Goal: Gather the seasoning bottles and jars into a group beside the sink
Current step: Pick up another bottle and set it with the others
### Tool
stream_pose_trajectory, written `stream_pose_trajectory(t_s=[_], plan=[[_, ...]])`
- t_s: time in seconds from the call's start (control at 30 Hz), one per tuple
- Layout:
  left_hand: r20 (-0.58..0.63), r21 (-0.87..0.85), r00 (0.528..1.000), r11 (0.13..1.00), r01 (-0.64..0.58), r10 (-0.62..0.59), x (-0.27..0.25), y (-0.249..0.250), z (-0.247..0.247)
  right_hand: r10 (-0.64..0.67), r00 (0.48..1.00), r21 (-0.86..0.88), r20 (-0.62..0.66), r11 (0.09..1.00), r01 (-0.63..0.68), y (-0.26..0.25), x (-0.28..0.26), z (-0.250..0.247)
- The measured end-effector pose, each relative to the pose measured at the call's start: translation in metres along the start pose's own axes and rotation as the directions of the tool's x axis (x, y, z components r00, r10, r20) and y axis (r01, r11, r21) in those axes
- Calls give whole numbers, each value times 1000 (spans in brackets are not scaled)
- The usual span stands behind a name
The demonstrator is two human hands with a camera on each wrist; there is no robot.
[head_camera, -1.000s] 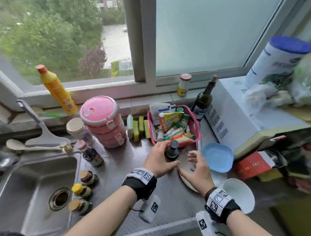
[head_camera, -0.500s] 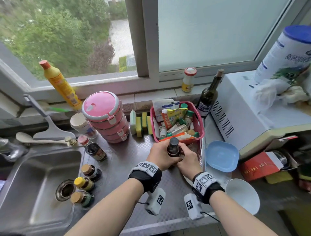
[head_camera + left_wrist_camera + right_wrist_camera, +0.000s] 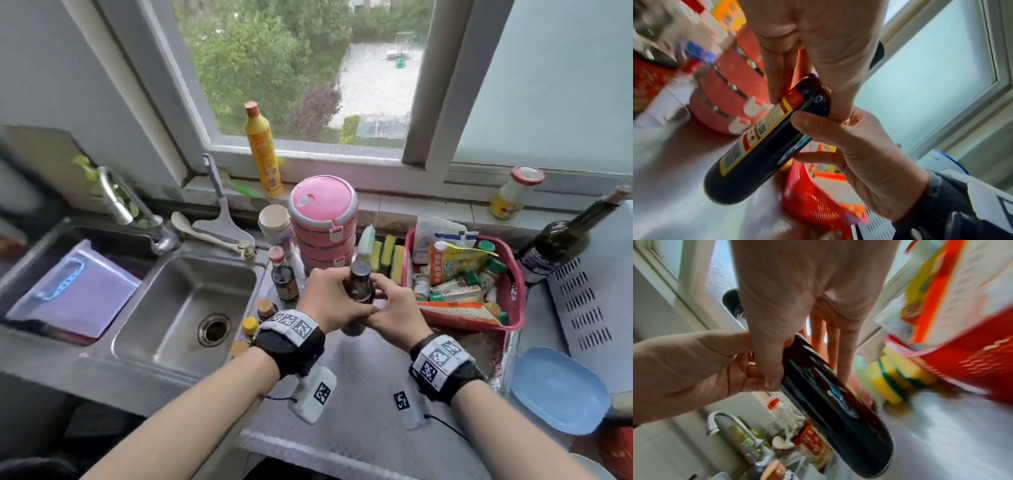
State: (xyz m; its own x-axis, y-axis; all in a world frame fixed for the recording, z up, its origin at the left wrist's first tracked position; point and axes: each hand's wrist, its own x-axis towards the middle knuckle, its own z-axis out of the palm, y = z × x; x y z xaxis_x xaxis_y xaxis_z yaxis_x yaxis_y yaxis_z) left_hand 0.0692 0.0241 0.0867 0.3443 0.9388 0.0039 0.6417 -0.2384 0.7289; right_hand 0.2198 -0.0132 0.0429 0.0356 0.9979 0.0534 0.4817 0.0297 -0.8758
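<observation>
A dark sauce bottle [image 3: 358, 287] with a red and yellow label [image 3: 764, 125] hangs above the steel counter, held by both hands. My left hand [image 3: 330, 301] grips its upper body from the left. My right hand [image 3: 394, 305] grips it from the right, thumb across the glass [image 3: 830, 399]. Beside the sink [image 3: 185, 301] stand a red-capped soy bottle [image 3: 283, 275] and small jars with brown [image 3: 266, 307] and yellow [image 3: 250, 325] lids. More seasoning bottles fill the red basket [image 3: 513, 274].
A pink stacked lunch box [image 3: 323, 219], sponges [image 3: 388, 255] and a paper cup [image 3: 275, 222] stand behind the hands. A yellow cleaner bottle [image 3: 263, 150] and a small jar [image 3: 513, 193] sit on the sill. A wine bottle [image 3: 561, 240], blue dish [image 3: 558, 390] and white appliance [image 3: 596, 294] lie right.
Both hands closed round the dark bottle, lifted it off the counter in front of the basket, and carried it left toward the sink side. The head view swung left.
</observation>
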Motion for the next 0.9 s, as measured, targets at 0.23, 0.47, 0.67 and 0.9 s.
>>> stream_pose_trajectory(t_s=[0.23, 0.47, 0.67, 0.9], plan=[[-212, 80, 970, 987, 140, -120, 6, -43, -68, -152, 977, 65, 149, 987, 144, -49, 63, 60], [-284, 65, 936, 970, 233, -206, 1, -73, -86, -186, 955, 49, 232, 983, 179, -55, 85, 100], [-266, 75, 932, 959, 275, -246, 4, -89, -80, -133, 953, -12, 272, 990, 142, -43, 90, 114], [-229, 25, 928, 952, 306, -293, 9, -102, -63, -77, 965, 7, 250, 997, 78, -26, 89, 120]])
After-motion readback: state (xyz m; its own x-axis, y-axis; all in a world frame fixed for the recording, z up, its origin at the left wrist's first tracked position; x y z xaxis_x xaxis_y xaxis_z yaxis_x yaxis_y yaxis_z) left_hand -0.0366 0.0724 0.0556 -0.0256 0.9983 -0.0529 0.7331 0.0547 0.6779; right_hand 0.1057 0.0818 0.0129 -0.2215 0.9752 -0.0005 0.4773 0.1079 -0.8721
